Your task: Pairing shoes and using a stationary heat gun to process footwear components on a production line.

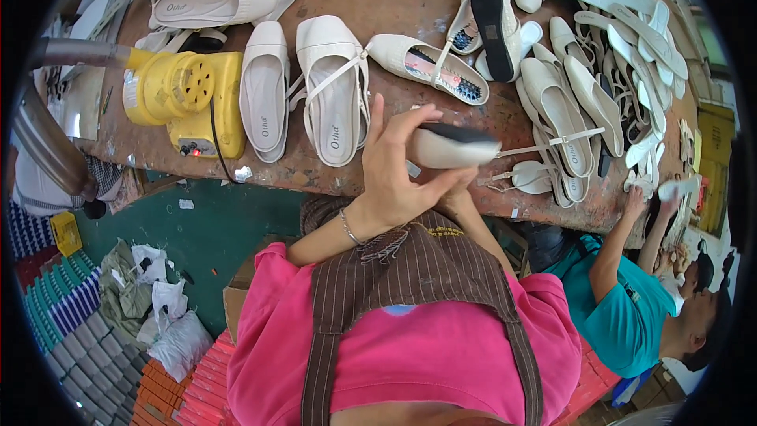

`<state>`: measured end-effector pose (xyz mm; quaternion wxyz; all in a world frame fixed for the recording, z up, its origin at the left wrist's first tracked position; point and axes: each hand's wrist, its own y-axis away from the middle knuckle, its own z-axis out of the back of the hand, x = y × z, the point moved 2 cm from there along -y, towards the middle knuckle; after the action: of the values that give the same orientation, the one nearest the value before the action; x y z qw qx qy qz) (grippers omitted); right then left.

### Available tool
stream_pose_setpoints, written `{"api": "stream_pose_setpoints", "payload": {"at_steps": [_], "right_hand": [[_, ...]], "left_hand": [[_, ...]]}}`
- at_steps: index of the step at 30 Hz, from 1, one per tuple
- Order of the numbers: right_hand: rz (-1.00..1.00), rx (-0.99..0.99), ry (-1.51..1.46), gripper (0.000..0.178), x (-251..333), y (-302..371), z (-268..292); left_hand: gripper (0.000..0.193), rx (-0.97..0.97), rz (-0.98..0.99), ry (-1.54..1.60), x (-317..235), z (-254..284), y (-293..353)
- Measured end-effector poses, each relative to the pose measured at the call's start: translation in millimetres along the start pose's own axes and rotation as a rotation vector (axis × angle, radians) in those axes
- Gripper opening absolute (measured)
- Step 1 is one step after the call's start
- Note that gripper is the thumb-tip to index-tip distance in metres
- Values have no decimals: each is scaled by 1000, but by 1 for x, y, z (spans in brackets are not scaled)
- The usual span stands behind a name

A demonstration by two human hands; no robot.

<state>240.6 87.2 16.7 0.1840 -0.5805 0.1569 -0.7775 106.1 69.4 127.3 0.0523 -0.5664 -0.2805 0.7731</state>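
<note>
A pale cream shoe with a dark sole is held over the table's near edge, turned on its side and slightly blurred. My left hand is closed on it, with the thumb along the near side, fingers at the far left end and one finger raised. My right hand is under the near side of the shoe, mostly hidden behind it and the left thumb, so its fingers do not show. Just beyond lie a strappy shoe with a patterned insole, and to the left two pale shoes, a square-toed mule and a flat.
The worn brown table carries a yellow machine with a cable at left. Piles of pale shoes and loose insoles lie right. A co-worker in teal sits at right. White bags rest on the green floor.
</note>
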Motion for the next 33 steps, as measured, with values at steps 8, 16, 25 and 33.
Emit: {"api": "stream_pose_setpoints", "payload": {"at_steps": [8,16,25,33], "right_hand": [[-62,-38,311,21,8,-120,54],[-175,-88,249,22,30,-168,11],[-465,621,59,33,35,-62,-64],[-261,232,57,16,35,-89,-91]], "left_hand": [[57,-384,533,-279,56,86,13],[63,-221,802,290,107,66,42],[68,-183,667,-18,107,50,25],[65,-288,658,251,116,61,17]]}}
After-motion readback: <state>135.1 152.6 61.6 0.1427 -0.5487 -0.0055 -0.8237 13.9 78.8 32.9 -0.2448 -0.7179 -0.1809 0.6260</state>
